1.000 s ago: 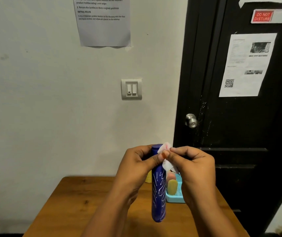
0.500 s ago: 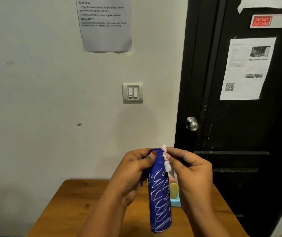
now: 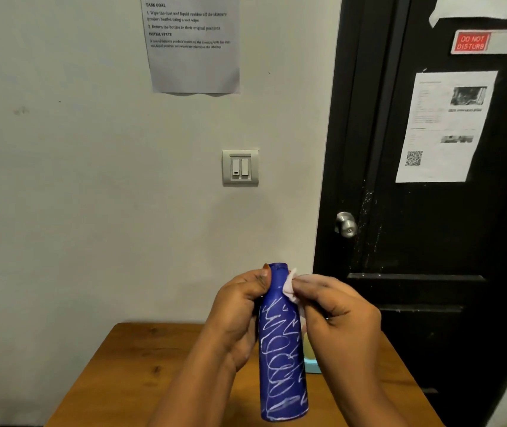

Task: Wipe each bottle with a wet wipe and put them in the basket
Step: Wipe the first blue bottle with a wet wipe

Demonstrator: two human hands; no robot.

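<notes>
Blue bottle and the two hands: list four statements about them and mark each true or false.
1. The left hand grips the blue bottle near its neck. True.
2. The right hand pinches a wet wipe against the bottle's top. True.
3. The bottle lies in the basket. False: the left hand holds it upright in the air, in front of the basket.
4. The bottle's body is plain blue. False: white scribbles cover it.
</notes>
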